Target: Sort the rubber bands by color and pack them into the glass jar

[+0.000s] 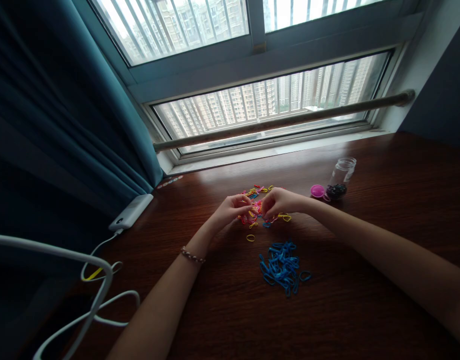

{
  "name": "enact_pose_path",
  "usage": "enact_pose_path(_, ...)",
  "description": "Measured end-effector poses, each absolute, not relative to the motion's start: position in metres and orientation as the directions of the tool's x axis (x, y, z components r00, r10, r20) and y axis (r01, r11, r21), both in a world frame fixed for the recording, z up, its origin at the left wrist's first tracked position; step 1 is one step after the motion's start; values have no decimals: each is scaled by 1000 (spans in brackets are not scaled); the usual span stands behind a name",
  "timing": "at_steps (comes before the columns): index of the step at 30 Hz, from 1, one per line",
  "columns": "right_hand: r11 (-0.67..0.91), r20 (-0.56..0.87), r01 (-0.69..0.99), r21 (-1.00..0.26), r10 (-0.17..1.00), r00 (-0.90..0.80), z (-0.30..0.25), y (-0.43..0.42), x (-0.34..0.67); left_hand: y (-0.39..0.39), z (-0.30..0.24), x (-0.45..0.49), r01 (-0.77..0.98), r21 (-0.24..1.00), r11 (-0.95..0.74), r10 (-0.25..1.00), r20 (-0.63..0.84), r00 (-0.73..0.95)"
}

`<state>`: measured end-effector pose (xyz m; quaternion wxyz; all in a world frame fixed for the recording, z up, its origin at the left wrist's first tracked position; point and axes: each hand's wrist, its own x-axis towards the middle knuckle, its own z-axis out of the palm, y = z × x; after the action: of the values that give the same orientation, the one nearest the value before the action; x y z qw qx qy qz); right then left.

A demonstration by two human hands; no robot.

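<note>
On the dark wooden table lies a spread of mixed rubber bands point(257, 206) in pink, red, yellow and a few blues. My left hand point(233, 210) is at its left side, thumb and fingers bent together in a pinch. Opposite it, my right hand point(277, 202) is also pinched, its fingertips pointing down into the bands. Whatever is between the fingertips of either hand is too small to make out. Closer to me is a heap of blue rubber bands point(281, 265), which neither hand touches. A single yellow rubber band point(250, 238) lies between heap and spread.
A clear jar point(342, 175) with black bands at its bottom stands at the right rear, beside a pink lid point(317, 191). On the left are a white power bank point(132, 212) with a cable, a thick white tube point(65, 253) and a blue curtain point(113, 120). A barred window is behind.
</note>
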<state>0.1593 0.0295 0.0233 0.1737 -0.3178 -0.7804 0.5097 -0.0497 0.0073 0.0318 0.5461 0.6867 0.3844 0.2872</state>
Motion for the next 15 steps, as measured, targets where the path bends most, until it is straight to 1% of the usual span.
enact_pose_path(2, 296, -101, 365, -883, 639, -762, 28, 27, 160, 12, 28, -52, 285, 940, -187, 905, 53, 422)
enact_pose_path(4, 387, -108, 410, -826, 605, -789, 32, 24, 159, 19, 21, -56, 410, 875, -258, 951, 154, 269)
enact_pose_path(6, 530, -46, 439, -725, 599, -799, 34, 20, 157, 25, 13, -61, 557, 778, -292, 956, 248, 155)
enact_pose_path(7, 598, -4, 449, -664, 597, -802, 35, 18, 155, 28, 10, -64, 624, 723, -297, 951, 283, 126)
enact_pose_path(10, 728, 62, 455, -512, 560, -826, 36, 12, 150, 31, 3, -69, 771, 560, -304, 935, 331, 128)
enact_pose_path(13, 778, 51, 451, -437, 522, -851, 38, 8, 147, 29, 1, -70, 859, 378, -346, 905, 375, 200)
enact_pose_path(15, 795, 60, 448, -408, 513, -856, 38, 6, 147, 26, 1, -69, 890, 263, -372, 874, 422, 240)
